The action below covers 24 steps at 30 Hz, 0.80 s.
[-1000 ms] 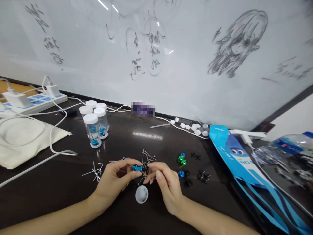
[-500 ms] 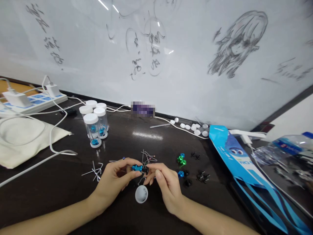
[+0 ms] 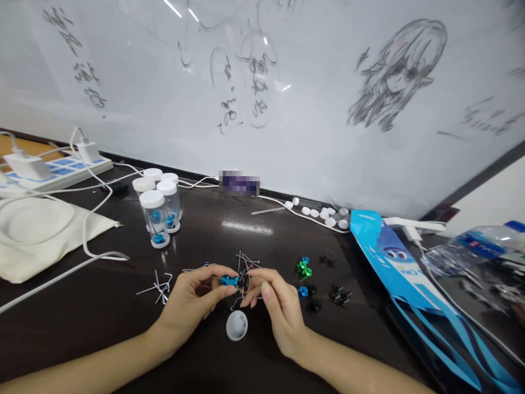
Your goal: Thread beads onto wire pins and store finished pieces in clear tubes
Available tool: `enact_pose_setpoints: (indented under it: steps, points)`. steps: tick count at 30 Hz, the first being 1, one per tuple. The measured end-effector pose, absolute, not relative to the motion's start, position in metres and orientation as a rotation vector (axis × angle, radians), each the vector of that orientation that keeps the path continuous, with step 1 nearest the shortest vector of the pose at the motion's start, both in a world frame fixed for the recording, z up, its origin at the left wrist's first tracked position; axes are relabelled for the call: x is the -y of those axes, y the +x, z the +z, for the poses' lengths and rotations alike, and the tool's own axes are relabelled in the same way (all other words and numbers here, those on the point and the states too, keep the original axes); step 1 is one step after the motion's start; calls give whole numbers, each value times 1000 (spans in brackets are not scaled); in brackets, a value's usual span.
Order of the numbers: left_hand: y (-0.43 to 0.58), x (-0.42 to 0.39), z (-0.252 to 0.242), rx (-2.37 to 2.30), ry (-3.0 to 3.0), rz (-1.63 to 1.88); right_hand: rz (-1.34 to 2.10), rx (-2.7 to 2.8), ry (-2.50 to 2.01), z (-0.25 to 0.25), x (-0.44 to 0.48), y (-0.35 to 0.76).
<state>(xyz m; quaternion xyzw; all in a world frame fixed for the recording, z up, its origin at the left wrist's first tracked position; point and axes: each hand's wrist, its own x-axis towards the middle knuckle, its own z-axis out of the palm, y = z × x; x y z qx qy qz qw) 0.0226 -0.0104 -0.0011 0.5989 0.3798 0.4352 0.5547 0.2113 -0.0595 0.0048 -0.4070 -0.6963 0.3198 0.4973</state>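
Between the thumb and index finger of my left hand (image 3: 200, 293) is a small blue metal spool-shaped part (image 3: 229, 280), held lying sideways. A small black round part (image 3: 245, 282) sits at its right end. My right hand (image 3: 279, 306) is closed in with curled fingers, its fingertips on the black part. Just below the hands stands a small white cup (image 3: 237, 326) with tiny dark bits inside. Thin bent metal wires (image 3: 247, 261) lie behind the fingers, partly hidden by them.
Clear tubes with white caps (image 3: 153, 216) stand back left. Silver hex keys (image 3: 159, 287) lie beside my left hand. Green parts (image 3: 304, 268), blue parts (image 3: 303, 291) and black screws (image 3: 340, 295) lie right. A blue bag (image 3: 381, 251) and white caps (image 3: 324, 212) are farther off.
The black part at the end of the blue part has turned slightly under my right fingertips. Both hands stay almost in place.
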Motion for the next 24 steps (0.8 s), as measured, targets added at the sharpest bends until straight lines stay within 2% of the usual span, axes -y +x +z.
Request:
enact_pose_setpoints:
  steps: [24]
  points:
    - [24, 10, 2, -898, 1413, 1040, 747, 1713, -1000, 5, 60, 212]
